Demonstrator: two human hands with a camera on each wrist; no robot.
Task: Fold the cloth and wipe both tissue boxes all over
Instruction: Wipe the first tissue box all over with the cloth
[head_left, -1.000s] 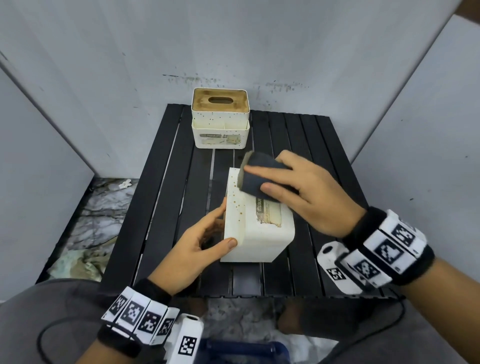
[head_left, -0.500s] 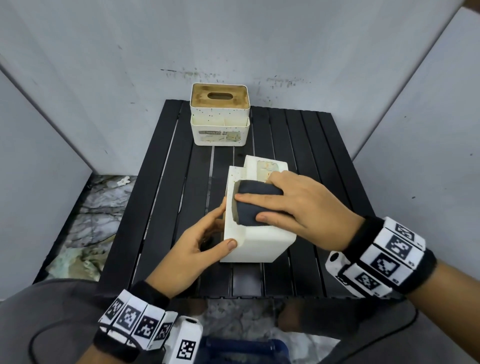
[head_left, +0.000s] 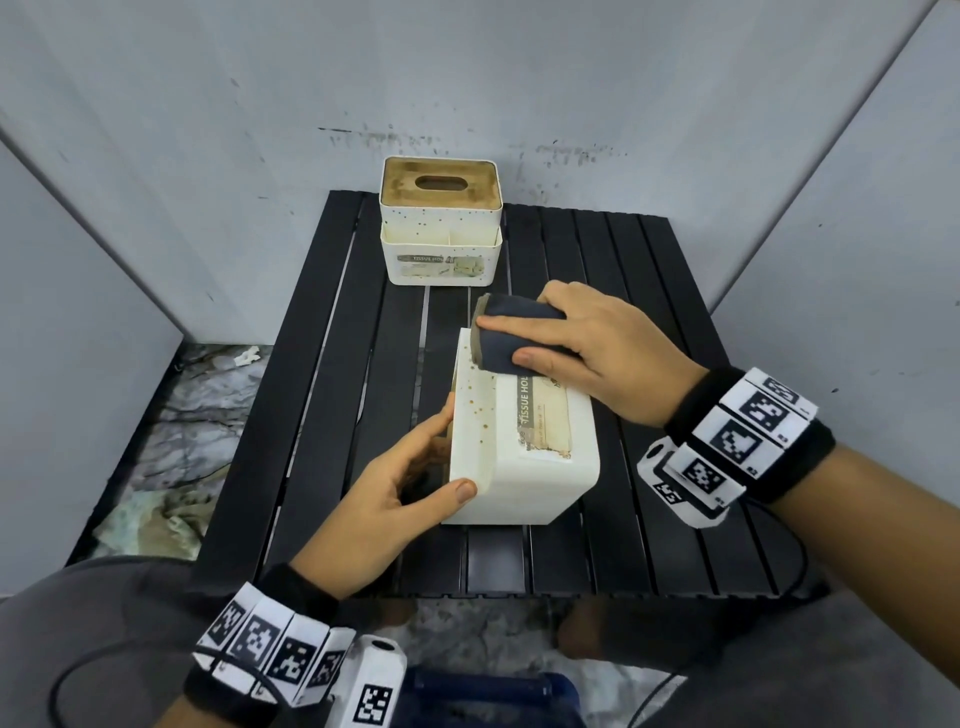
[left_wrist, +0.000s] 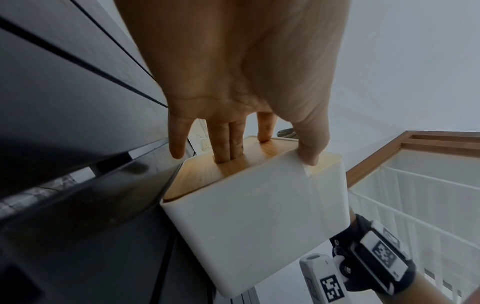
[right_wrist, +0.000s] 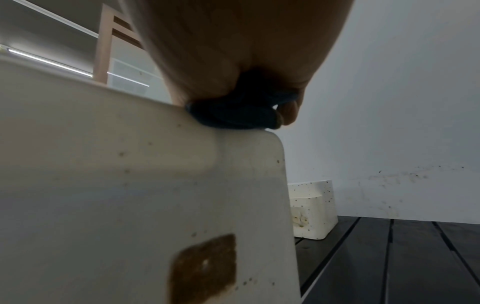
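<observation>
A white tissue box (head_left: 524, 457) lies on its side in the middle of the black slatted table (head_left: 322, 415), its wooden lid facing left. My left hand (head_left: 395, 493) grips its near left corner, thumb on the upper face and two fingers (left_wrist: 228, 148) in the lid's slot (left_wrist: 221, 162). My right hand (head_left: 587, 343) holds the folded dark cloth (head_left: 511, 335) and presses it on the far end of the box's upper face (right_wrist: 233, 117). The label (head_left: 543, 421) is uncovered. A second speckled tissue box (head_left: 441, 223) stands upright at the table's far edge.
Grey walls close in behind and on both sides. Left of the table lies a marbled floor strip (head_left: 171, 441). Bare slats stretch to the right of the near box. A blue object (head_left: 488, 696) sits below the table's near edge.
My right hand slid the cloth toward me along the box's upper face, then back to the far end. My left hand kept its grip on the box.
</observation>
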